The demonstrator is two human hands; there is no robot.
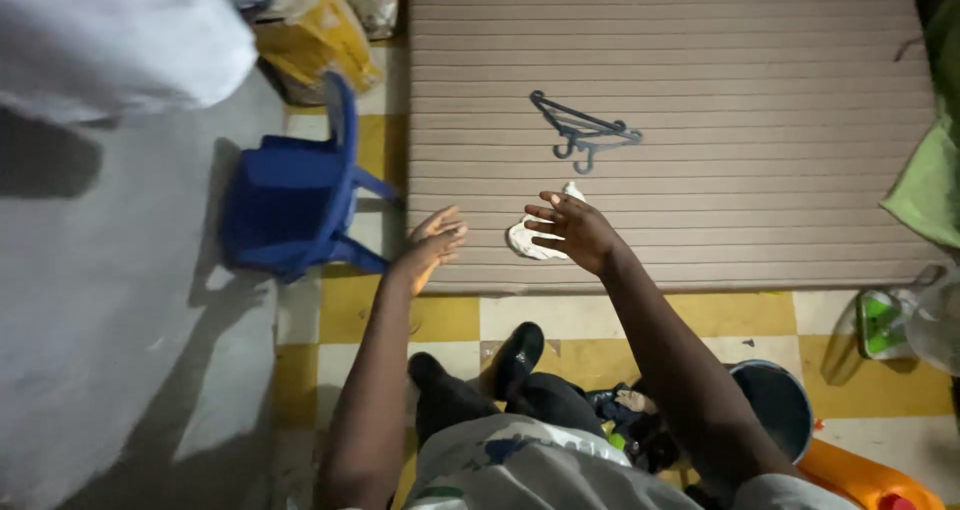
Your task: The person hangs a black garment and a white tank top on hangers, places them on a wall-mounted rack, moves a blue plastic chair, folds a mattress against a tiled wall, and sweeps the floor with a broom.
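My right hand reaches over the near edge of a ribbed beige mattress, its fingers spread just above a small crumpled white cloth. My left hand hovers open at the mattress's near left corner and holds nothing. Dark plastic hangers lie further up the mattress, beyond both hands. I cannot tell whether my right fingers touch the cloth.
A blue plastic chair stands left of the mattress. A yellow sack sits behind it. A dark bucket and an orange container are at lower right, with green fabric at the right edge. The floor is yellow-and-white tile.
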